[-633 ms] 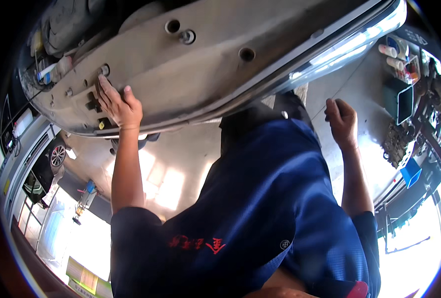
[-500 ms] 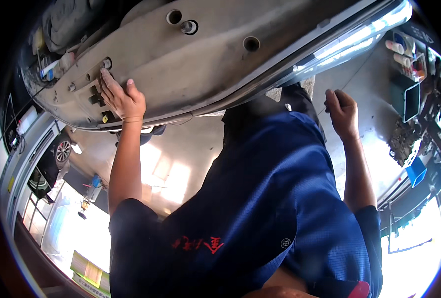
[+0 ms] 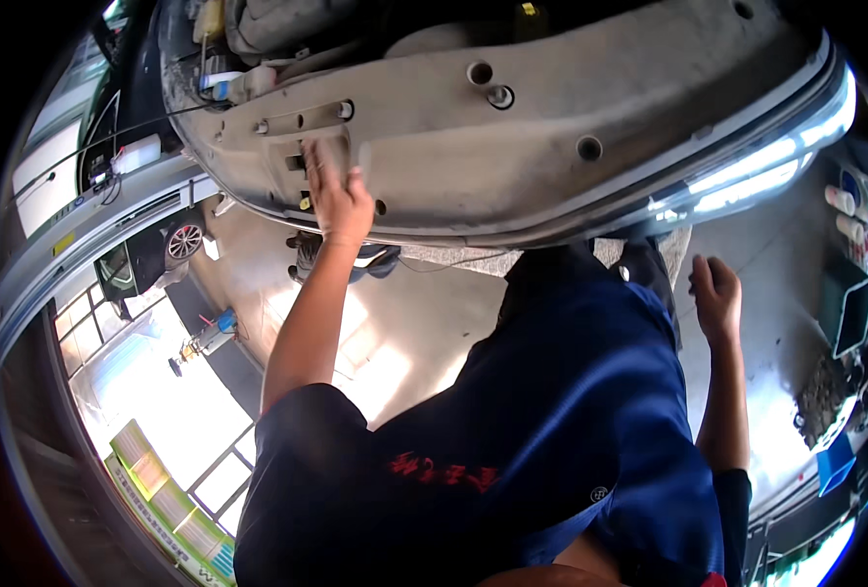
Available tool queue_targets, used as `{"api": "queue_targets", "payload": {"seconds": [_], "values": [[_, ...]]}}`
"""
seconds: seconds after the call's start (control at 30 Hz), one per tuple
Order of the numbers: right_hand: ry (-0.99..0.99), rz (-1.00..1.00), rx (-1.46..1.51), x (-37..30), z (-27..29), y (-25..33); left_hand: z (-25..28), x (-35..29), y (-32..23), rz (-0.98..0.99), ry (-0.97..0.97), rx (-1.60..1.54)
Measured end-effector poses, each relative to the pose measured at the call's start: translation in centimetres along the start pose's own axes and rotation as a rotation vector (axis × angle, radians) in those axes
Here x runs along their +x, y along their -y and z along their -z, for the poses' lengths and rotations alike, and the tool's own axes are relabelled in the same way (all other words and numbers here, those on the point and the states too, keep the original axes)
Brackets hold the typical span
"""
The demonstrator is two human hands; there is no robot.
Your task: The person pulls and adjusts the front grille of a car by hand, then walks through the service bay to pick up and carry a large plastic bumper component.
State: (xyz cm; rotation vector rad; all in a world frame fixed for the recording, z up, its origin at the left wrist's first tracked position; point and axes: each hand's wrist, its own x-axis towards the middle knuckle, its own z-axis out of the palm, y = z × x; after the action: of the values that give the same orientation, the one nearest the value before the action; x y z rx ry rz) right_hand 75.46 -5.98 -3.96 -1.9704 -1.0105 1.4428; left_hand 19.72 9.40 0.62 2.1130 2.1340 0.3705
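Observation:
My left hand (image 3: 341, 207) reaches over a dusty beige-grey panel (image 3: 424, 157) across the front of a vehicle with an exposed engine bay. Its fingers are stretched out over a recess in the panel, their tips smeared by motion; nothing shows in the hand. Whether the fingers touch the surface, I cannot tell. A metal stud (image 3: 346, 110) stands just beyond the fingers, and another stud (image 3: 499, 96) sits farther right near a round hole (image 3: 480, 72). My right hand (image 3: 717, 298) hangs by my right side with fingers curled; anything inside it is hidden.
A shiny curved bumper edge (image 3: 747, 186) runs along the panel's near side. Bins and bottles stand at far right, including a dark open bin (image 3: 849, 318) and a blue container (image 3: 835, 465). Another car's wheel (image 3: 184, 241) shows at left, beyond a metal beam (image 3: 91, 240).
The view has shifted, so the panel sits farther right and lower. My left hand has drawn back from the stud toward the panel's near edge. My right hand stays curled at my side.

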Motion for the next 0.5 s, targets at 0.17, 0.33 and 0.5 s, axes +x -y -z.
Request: {"api": "queue_targets", "payload": {"seconds": [0.17,0.33,0.5], "values": [[-0.043,-0.089,0.048,0.2,0.7,-0.1,-1.0,-3.8,5.8,0.385,0.042,0.192],[0.006,-0.069,0.007,1.9,0.6,-4.7,1.2,-2.1,5.8,0.382,0.184,0.133],[0.091,-0.367,-0.091,2.1,1.9,-11.0,4.6,2.2,6.0,0.355,0.128,0.310]]}}
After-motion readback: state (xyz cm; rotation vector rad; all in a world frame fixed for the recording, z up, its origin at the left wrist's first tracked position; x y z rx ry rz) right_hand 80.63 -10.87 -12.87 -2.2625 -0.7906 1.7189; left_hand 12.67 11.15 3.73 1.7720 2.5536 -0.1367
